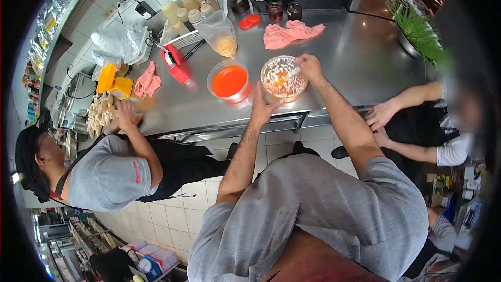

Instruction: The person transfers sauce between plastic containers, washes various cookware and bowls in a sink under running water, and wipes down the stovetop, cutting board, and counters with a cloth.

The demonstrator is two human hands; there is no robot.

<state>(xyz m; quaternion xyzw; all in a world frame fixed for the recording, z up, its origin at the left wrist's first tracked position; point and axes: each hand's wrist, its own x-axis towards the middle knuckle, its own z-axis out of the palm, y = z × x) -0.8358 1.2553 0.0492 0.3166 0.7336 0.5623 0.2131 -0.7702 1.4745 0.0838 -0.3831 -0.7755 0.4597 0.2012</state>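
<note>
A clear round tub [301, 92] stands on the steel counter, holding white bits and an orange patch of sauce. My left hand [264, 106] is cupped round its near left side, thumb along the front and fingers up the wall. My right hand [309, 67] is closed at the right rim on a thin pale utensil [295, 70], which dips into the mix; its kind is not clear. Just left of my left hand stands a second clear tub [211, 79] of bright orange-red sauce [229, 80]. A pink cloth [291, 34] lies behind the tubs.
A plastic bag [218, 29], squeeze bottles [189, 2], a red tape dispenser [176, 64] and red lids [250, 21] sit at the back left. Co-workers stand at left [112, 172] and right [417, 120]. Greens in a bowl [412, 46] are far right.
</note>
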